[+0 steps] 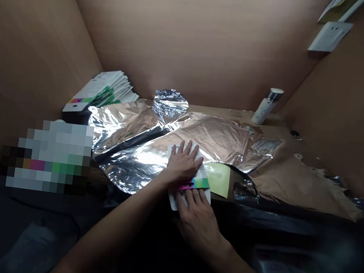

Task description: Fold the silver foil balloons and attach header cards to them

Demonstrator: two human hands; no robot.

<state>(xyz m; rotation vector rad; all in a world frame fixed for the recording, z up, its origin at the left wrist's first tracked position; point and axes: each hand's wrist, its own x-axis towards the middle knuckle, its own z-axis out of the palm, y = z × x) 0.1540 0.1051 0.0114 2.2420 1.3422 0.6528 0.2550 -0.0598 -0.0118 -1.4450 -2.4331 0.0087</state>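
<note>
Forearms (116, 231) fill the near end of my feed, angling inward from the lower left and lower right to meet at one white card (200, 181), apparently a flat packet with a coloured band. Card location: front edge of the work surface, upper part over the foil (152, 159), lower end reaching toward the dark front rim; just beside it on the right lies a yellow-green paper (219, 179). Step in hand, as I judge it: steadying the card while its lower end is worked. Next move, my estimate: calls for constant light pressure from above and careful fingertip control below, so the card neither skids on the slick foil nor creases. Pose, left hand (183, 165): palm down, fingers spread and pointing away from me, laid flat over the card's upper part, grasping nothing. Pose, right hand (200, 217): back uppermost, wrist low, fingers bent forward onto the lower end, just below the band. Whether these fingers pinch the card, press it or slip under a flap I cannot tell. Stack of similar cards (104, 90) noted at back left, well apart from both hands.
</note>
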